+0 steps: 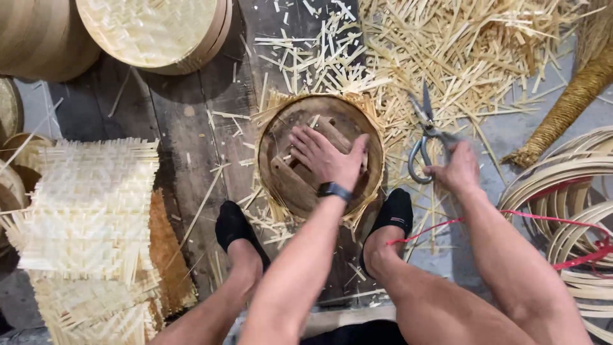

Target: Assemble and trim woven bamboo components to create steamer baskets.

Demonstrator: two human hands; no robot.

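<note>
Pressing flat, left hand point(325, 156) lies open, palm down on round wooden form point(294, 185) over woven bamboo mat point(367, 105), fringe sticking out around rim. Right hand point(454, 169) closed around handle of scissors point(424, 137), blades pointing away, over floor right of form. Black-socked feet flank form. Bamboo offcuts point(472, 45) strewn beyond; stacked woven mats point(89, 211) at left.
</note>
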